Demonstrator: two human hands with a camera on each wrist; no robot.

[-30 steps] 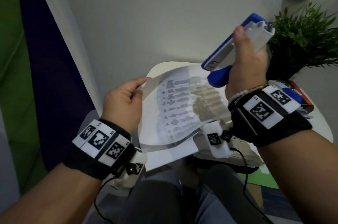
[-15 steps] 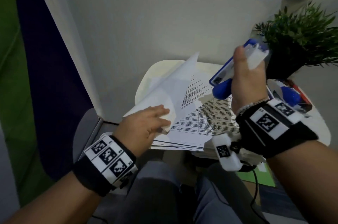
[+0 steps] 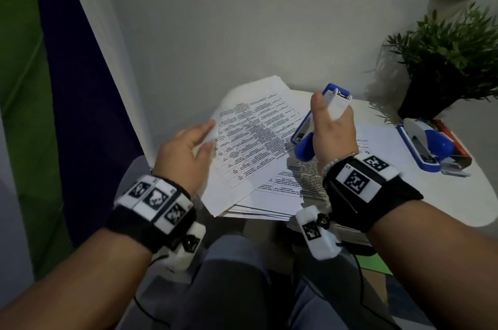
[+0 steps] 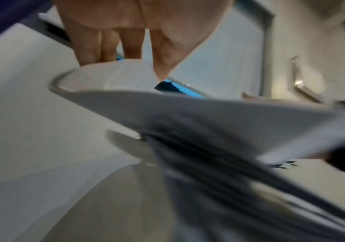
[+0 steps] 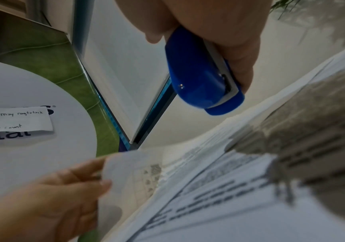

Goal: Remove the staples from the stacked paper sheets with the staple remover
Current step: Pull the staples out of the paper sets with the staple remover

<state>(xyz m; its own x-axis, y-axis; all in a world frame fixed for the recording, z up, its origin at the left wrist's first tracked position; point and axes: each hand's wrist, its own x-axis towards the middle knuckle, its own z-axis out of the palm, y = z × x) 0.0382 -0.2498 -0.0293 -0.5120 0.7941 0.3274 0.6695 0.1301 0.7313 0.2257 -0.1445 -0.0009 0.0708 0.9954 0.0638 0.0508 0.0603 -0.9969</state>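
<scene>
My left hand (image 3: 188,151) pinches the left edge of a printed paper sheet (image 3: 258,135), held slanted over the paper stack (image 3: 280,195) on the white table (image 3: 458,203). The right wrist view shows the left hand (image 5: 67,188) with thumb and fingers pinching the sheet (image 5: 130,173). My right hand (image 3: 331,130) grips a blue and white staple remover (image 3: 318,119), upright above the stack; its blue end (image 5: 200,78) shows below the palm. In the left wrist view the fingers (image 4: 113,47) reach over the curled sheet (image 4: 113,75).
A second blue and white stapler (image 3: 425,146) lies at the table's right, beside a red box (image 3: 455,141). A potted green plant (image 3: 452,60) stands at the back right. A white wall panel (image 3: 242,41) rises behind the table. My knees are below the table's front edge.
The left hand has turned the sheet from folded up to lying slanted over the stack. The right hand with the staple remover has come lower and nearer the papers.
</scene>
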